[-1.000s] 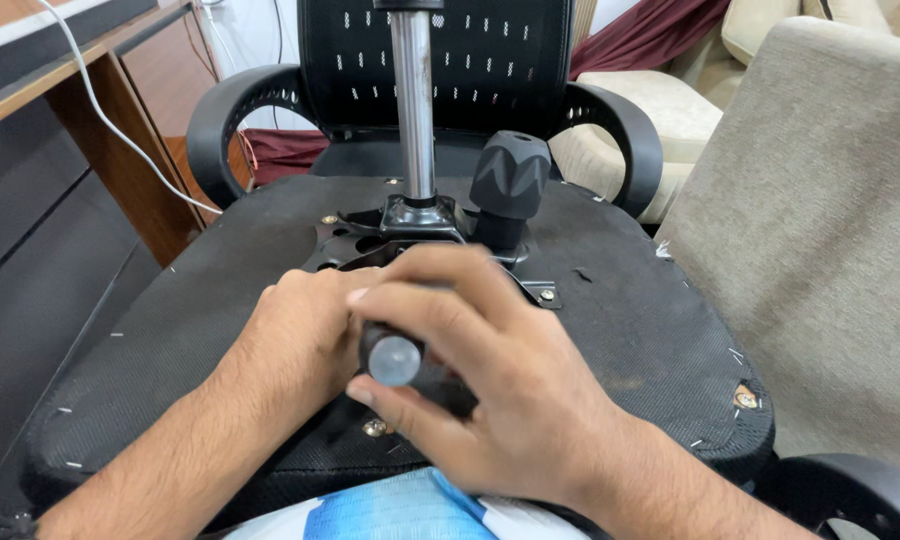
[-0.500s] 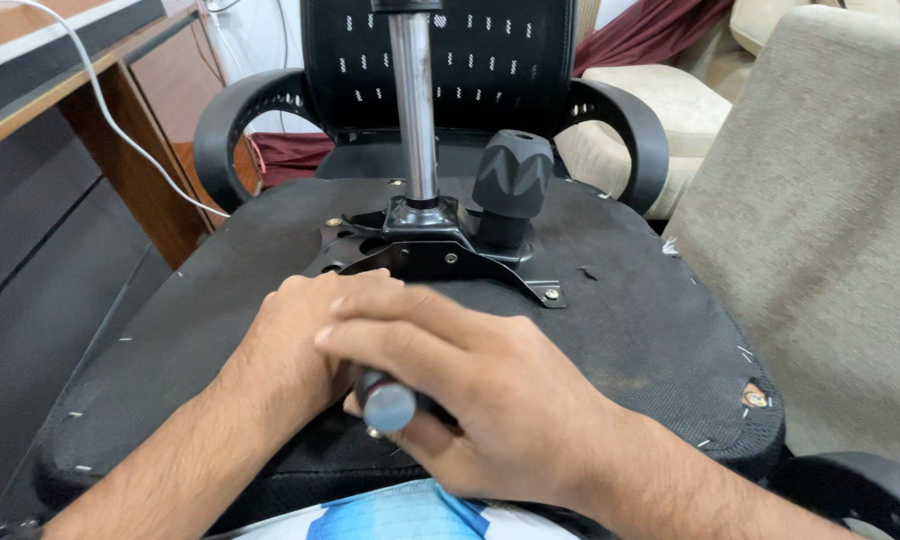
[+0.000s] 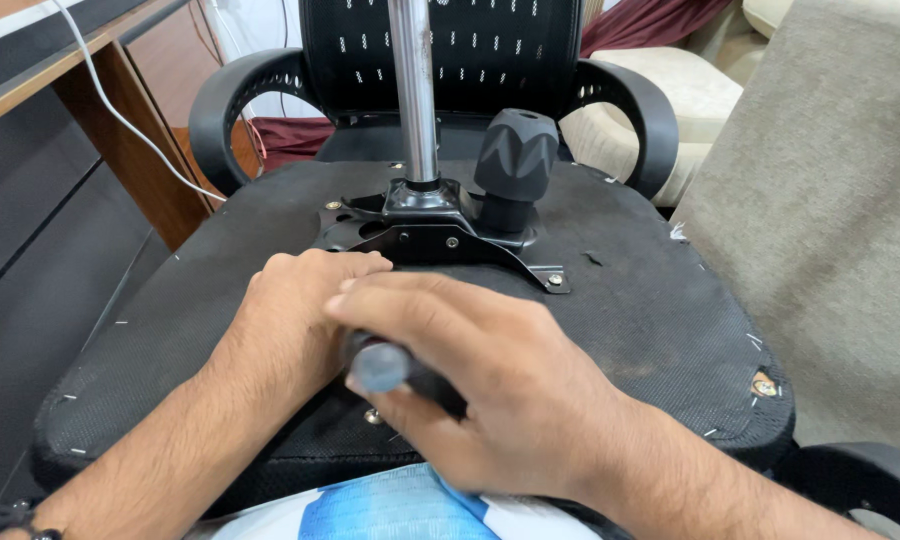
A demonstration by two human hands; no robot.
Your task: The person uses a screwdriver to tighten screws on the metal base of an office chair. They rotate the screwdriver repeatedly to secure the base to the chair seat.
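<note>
Handle end (image 3: 378, 366) nearer | two hands: right hand (image 3: 490, 390) grips, tip probably hidden

The upside-down chair seat (image 3: 650, 300) is black and dusty. A black metal plate (image 3: 425, 235) is screwed onto its middle. Right of the plate stands a round black knob (image 3: 515, 160). A shiny pole (image 3: 413, 90) rises from the plate.

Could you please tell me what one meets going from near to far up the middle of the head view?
Right hand on the tool handle → metal mounting plate → steel column → mesh backrest.
</note>
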